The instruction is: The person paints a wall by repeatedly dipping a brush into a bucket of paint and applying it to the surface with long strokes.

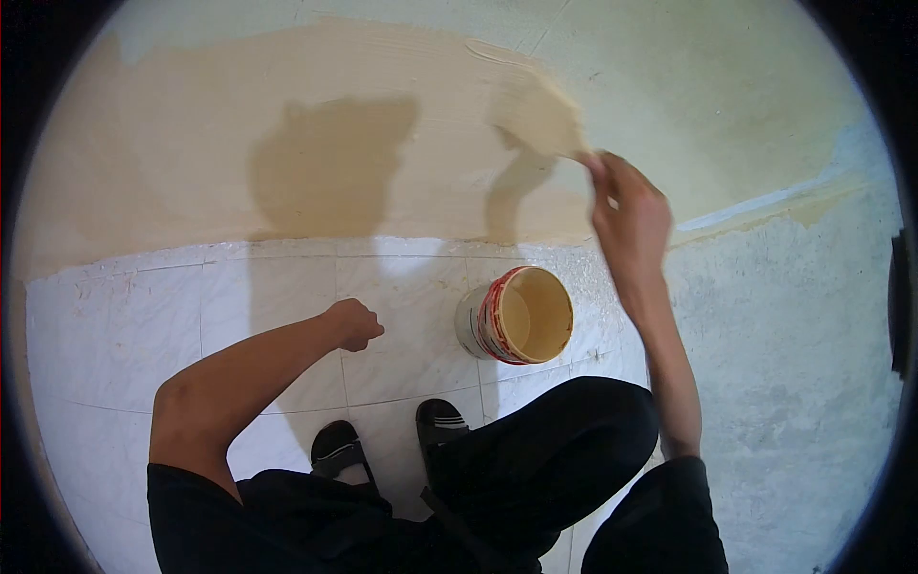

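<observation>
My right hand (631, 210) is closed round the handle of a wide brush (543, 113), whose head is coated in beige paint and lies against the wall. Fresh beige paint (191, 143) covers the lower wall to the left of it. Near my left knee, my left hand (355, 325) hangs over the floor with its fingers curled in and nothing visible in them. Between my hands stands an open bucket (483, 318) with a red-smeared rim and beige paint inside.
White tiles (411, 368) with paint specks cover the floor. My sandalled feet (440, 423) are below the bucket. Pale green wall (708, 86) extends at the upper right, and a grey-blue wall (794, 354) is on the right, with a dark object (899, 304) at its edge.
</observation>
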Demonstrator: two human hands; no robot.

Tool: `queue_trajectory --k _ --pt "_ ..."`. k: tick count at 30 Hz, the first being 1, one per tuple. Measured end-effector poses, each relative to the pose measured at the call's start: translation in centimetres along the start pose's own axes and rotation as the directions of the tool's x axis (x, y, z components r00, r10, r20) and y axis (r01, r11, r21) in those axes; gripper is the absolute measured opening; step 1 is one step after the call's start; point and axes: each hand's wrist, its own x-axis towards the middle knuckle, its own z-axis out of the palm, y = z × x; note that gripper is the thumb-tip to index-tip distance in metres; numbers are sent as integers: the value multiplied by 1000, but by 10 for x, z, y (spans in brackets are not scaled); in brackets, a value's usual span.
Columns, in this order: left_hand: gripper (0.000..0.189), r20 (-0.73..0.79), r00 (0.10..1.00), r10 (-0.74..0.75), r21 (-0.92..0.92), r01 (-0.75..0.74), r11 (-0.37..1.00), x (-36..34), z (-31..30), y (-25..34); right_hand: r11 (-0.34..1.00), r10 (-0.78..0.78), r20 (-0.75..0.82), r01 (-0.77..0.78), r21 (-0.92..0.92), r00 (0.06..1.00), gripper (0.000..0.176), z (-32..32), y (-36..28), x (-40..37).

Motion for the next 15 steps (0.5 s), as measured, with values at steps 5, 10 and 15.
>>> queue_trajectory --k 5,10,15 --pt "24 -14 1000 22 5 -22 1000 4 1 0 888 340 94 -286 -361 936 19 -32 92 -41" --pt "23 13 1000 19 -28 -19 999 3 10 -5 941 336 110 -328 -86 935 16 -50 62 -52" --pt "23 36 999 20 -6 -20 1000 -1 10 -4 939 -4 149 -48 341 989 22 -21 -19 -19"
